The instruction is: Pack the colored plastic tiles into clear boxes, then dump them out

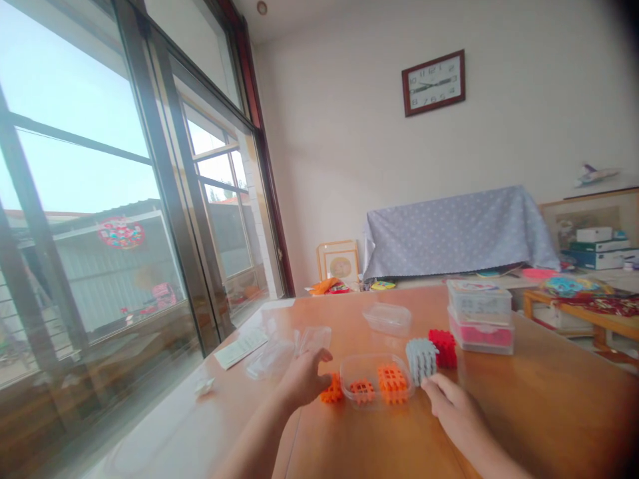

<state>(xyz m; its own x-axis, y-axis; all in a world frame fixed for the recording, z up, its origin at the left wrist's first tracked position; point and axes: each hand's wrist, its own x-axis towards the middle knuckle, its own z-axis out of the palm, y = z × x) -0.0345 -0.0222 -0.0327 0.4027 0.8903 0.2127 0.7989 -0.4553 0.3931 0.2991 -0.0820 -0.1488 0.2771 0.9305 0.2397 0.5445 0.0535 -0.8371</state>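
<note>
A clear plastic tub (352,368) on the wooden table (524,412) holds orange waffle blocks (392,383). One more orange block (331,390) lies just outside it at the left, right under my left hand (305,376), whose fingers curl loosely over it; whether they grip it is hidden. My right hand (452,404) rests on the table with its fingertips against a grey block cube (421,360). A red block cube (443,348) stands right behind the grey one.
Clear plastic bags (287,351) and a paper sheet (240,348) lie at the left. An empty clear lid or tub (388,318) sits farther back. Two stacked boxes (480,315) stand at the right. Large windows run along the left side.
</note>
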